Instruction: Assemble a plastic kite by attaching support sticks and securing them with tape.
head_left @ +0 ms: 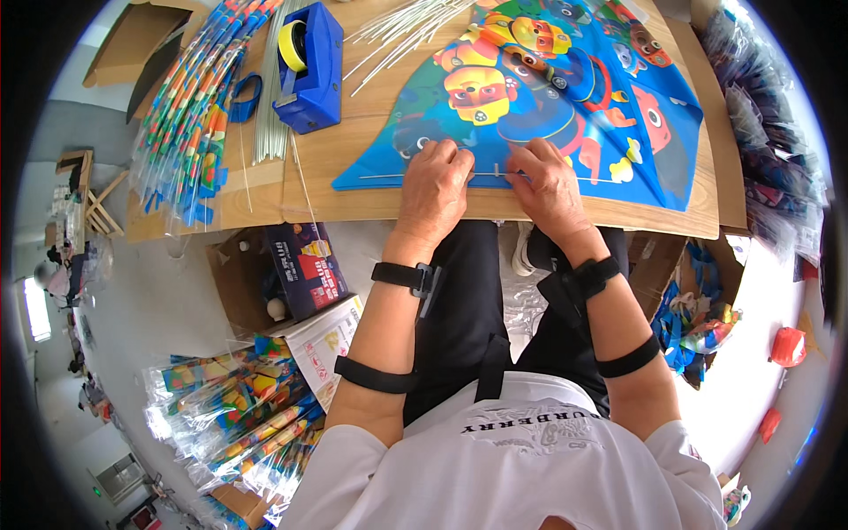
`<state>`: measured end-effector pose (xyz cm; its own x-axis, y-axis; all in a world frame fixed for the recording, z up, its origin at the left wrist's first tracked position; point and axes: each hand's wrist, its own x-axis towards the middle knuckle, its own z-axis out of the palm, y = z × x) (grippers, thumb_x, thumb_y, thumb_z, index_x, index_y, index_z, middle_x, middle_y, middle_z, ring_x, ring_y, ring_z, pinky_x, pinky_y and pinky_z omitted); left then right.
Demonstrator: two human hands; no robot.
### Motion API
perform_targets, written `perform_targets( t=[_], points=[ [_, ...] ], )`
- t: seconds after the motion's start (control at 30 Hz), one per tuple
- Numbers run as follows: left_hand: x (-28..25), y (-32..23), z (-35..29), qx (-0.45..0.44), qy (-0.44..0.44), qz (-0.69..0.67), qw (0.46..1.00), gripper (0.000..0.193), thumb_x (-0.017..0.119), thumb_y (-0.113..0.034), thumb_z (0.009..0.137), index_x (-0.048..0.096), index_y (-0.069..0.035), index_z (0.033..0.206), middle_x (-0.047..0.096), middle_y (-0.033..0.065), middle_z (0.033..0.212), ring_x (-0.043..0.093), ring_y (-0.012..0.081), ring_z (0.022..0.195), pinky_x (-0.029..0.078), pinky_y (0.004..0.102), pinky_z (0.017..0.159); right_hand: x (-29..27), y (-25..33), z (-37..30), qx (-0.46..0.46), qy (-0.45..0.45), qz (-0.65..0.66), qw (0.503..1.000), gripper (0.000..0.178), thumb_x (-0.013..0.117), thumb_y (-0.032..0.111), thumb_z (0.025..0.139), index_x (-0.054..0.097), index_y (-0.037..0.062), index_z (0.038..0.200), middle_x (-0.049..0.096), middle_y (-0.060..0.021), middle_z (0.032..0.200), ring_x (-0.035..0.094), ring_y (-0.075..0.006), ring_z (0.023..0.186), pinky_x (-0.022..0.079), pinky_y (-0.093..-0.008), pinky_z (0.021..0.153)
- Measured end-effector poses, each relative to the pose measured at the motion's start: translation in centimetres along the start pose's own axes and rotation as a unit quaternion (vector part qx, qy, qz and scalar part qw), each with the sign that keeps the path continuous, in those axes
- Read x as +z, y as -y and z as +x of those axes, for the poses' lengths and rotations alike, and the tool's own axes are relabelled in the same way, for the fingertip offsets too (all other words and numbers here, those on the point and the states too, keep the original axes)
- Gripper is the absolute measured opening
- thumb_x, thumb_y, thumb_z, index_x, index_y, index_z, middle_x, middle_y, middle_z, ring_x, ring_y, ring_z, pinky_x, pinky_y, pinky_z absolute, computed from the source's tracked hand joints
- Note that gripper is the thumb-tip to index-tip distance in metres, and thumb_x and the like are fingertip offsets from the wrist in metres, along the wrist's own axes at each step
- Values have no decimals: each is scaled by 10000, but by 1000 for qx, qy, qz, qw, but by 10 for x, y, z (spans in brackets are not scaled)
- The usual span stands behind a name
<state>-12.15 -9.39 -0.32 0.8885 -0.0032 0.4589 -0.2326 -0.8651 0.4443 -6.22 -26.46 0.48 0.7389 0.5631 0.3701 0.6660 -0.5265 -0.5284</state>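
A blue kite printed with cartoon dogs lies spread on the table, its long edge toward me. Along that edge runs a thin white rod, with a small pale upright piece near its middle. Left of this piece my left hand is closed, fingers curled down at the rod. My right hand pinches just right of it, thumb and forefinger together over the rod. My knuckles hide the exact grip of both hands, and part of the rod lies under them.
A blue tape dispenser stands on the wooden table, with loose white rods and bagged rolled kites beside it. Below are cartons and more bagged kites. An open box sits at right.
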Motion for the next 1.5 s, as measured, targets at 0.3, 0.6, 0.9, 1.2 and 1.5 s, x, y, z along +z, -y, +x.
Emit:
perform_targets(
  t=[0.3,0.6,0.9,1.2,1.5],
  points=[
    [1,-1,0,2,3,7,1000,143,644,30,682,540,-43,749,523,89,763,521,307,778,443,407,689,0,-1,-7,7,-41,21,999,133,642,41,680,568,40,790,522,-103,814,525,-314,827,430,-410,728],
    [2,-10,8,6,15,0,1000,138,659,20,665,559,-48,731,528,85,758,524,298,779,445,401,680,8,-9,-10,3,-64,27,998,110,649,68,692,566,59,764,520,-105,813,517,-315,828,427,-412,722],
    [12,-19,14,18,25,-7,1000,134,668,1,668,562,-55,729,530,74,749,529,291,769,443,399,675,8,-10,-9,9,-61,36,997,98,646,73,699,570,63,759,523,-101,820,516,-318,828,430,-413,723],
    [17,-21,13,20,21,1,1000,132,665,-10,677,557,-59,736,529,73,736,538,282,767,439,395,671,9,-10,-11,3,-63,28,998,98,635,58,705,563,64,772,528,-95,811,521,-309,819,419,-401,722],
    [17,-20,13,22,25,-1,999,120,652,-2,685,556,-57,734,530,75,735,534,286,756,438,398,667,7,-7,-10,-2,-55,8,998,98,625,51,700,552,66,763,520,-109,806,520,-320,817,431,-421,710]
  ],
)
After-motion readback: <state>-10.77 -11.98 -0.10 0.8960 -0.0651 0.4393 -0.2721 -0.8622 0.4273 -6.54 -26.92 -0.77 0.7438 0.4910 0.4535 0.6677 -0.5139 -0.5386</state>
